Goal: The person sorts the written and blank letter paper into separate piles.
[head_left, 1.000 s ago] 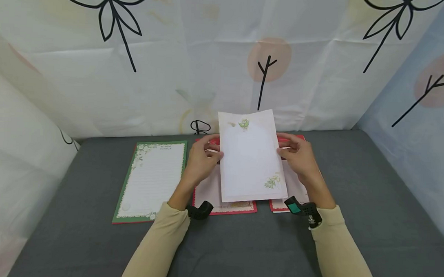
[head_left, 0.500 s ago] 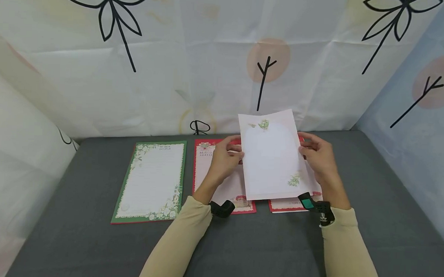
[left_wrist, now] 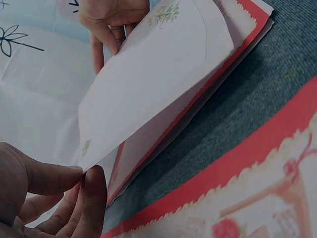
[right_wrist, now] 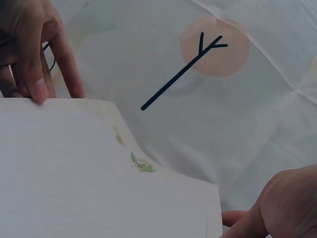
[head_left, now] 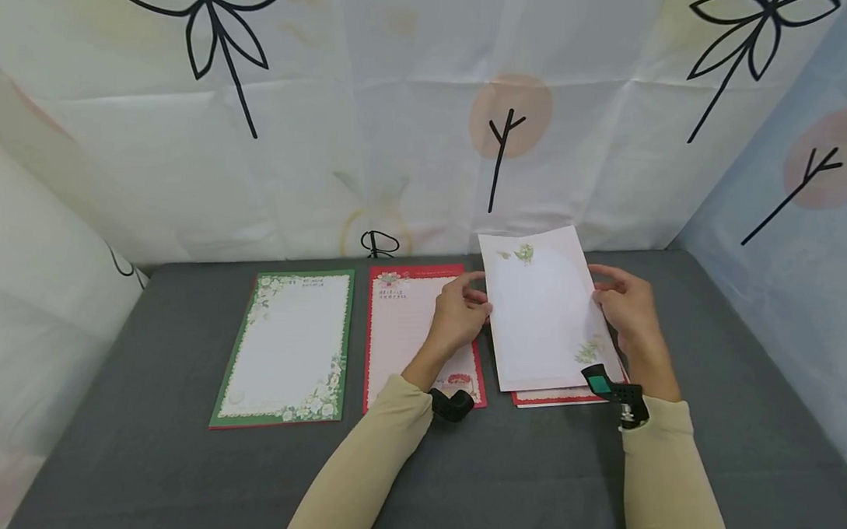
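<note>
A white sheet of paper (head_left: 544,315) with small green leaf prints is held between my hands. My left hand (head_left: 458,312) pinches its left edge between thumb and fingers, as the left wrist view shows. On the opposite edge, my right hand (head_left: 630,307) pinches the sheet (right_wrist: 64,168) too. Beneath it lies a red-bordered paper stack (head_left: 559,396), mostly covered; in the left wrist view a gap separates the lifted sheet (left_wrist: 148,84) from that stack (left_wrist: 148,156). A pink sheet with a red border (head_left: 407,334) lies by my left wrist, partly hidden by the arm.
Farther left on the grey cloth-covered table (head_left: 144,441) lies a green-bordered sheet (head_left: 287,345), with a red edge showing under it. A pale fabric backdrop (head_left: 315,152) with plant drawings hangs behind the table. Each wrist wears a black band.
Both hands have carried the white sheet to the right, from over the middle red-bordered sheet to above the right stack, then slightly lower. The middle sheet now shows more.
</note>
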`<state>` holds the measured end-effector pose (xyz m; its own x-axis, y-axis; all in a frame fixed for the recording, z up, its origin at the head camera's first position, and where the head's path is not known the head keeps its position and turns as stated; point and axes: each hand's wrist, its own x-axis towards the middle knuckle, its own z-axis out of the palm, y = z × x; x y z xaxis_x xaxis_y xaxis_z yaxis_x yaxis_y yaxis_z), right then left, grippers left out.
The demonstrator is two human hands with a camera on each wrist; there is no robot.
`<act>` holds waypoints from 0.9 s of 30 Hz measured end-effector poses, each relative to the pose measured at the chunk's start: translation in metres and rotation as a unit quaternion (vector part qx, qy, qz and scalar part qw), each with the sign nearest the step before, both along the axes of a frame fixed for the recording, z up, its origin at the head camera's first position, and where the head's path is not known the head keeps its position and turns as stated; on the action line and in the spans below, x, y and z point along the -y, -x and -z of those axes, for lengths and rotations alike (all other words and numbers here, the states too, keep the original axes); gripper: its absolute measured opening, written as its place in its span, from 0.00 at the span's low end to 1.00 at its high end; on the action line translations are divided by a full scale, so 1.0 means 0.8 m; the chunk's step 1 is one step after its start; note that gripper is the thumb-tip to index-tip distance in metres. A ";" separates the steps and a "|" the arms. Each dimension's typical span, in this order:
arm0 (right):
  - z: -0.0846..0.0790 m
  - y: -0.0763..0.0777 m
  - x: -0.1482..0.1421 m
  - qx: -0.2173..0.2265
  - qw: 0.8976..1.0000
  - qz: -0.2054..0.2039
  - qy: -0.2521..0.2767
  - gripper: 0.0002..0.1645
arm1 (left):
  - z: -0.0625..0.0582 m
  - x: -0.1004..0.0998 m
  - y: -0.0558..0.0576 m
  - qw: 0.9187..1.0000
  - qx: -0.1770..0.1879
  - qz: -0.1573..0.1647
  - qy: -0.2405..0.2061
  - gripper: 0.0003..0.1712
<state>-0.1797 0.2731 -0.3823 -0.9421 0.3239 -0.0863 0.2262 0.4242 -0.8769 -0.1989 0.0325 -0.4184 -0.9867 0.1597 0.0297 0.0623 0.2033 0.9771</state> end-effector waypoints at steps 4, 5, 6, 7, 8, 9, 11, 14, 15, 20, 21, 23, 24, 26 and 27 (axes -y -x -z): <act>0.002 -0.001 -0.006 0.012 1.000 0.005 -0.006 0.31 | 0.003 -0.009 -0.001 1.000 0.004 0.004 0.021 0.30; 0.003 -0.002 -0.007 0.015 1.000 0.006 -0.008 0.31 | 0.003 -0.011 -0.001 1.000 0.005 0.005 0.026 0.30; 0.004 -0.002 -0.008 0.019 1.000 0.006 -0.010 0.31 | 0.004 -0.013 -0.002 0.999 0.006 0.006 0.031 0.30; 0.005 -0.003 -0.009 0.023 1.000 0.008 -0.012 0.32 | 0.005 -0.014 -0.002 0.999 0.006 0.006 0.038 0.30; 0.005 -0.003 -0.009 0.027 0.999 0.008 -0.014 0.32 | 0.005 -0.016 -0.003 0.999 0.005 0.005 0.046 0.30; 0.006 -0.003 -0.010 0.031 0.999 0.009 -0.017 0.32 | 0.006 -0.017 -0.003 0.998 0.002 0.003 0.056 0.30; 0.006 -0.003 -0.010 0.039 0.999 0.011 -0.021 0.32 | 0.006 -0.019 -0.004 0.997 -0.004 0.000 0.075 0.30; 0.007 -0.003 -0.011 0.050 0.998 0.011 -0.027 0.32 | 0.007 -0.021 -0.005 0.994 -0.013 -0.004 0.105 0.28; 0.008 -0.002 -0.012 0.052 0.998 0.011 -0.030 0.32 | 0.007 -0.021 -0.005 0.993 -0.015 -0.005 0.115 0.28; 0.011 -0.001 -0.015 0.061 0.997 0.008 -0.042 0.32 | 0.006 -0.023 -0.006 0.987 -0.018 -0.004 0.158 0.26; 0.012 -0.001 -0.015 0.065 0.997 0.008 -0.046 0.32 | 0.006 -0.024 -0.006 0.986 -0.019 -0.003 0.166 0.25; 0.013 0.000 -0.016 0.071 0.996 0.006 -0.054 0.32 | 0.005 -0.025 -0.006 0.984 -0.016 -0.001 0.176 0.25; 0.014 0.000 -0.017 0.074 0.996 0.007 -0.056 0.32 | 0.004 -0.025 -0.006 0.983 -0.014 0.000 0.181 0.24; 0.015 0.000 -0.018 0.078 0.995 0.006 -0.066 0.33 | 0.003 -0.027 -0.006 0.982 -0.011 0.002 0.190 0.24; 0.015 0.000 -0.018 0.080 0.994 0.005 -0.070 0.33 | 0.003 -0.027 -0.005 0.981 -0.009 0.003 0.193 0.23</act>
<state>-0.1798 0.2878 -0.3946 -0.9171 0.3515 -0.1879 0.3618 0.5362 -0.7627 -0.1947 0.0542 -0.4207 -0.9856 0.1683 -0.0159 0.0817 0.5567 0.8267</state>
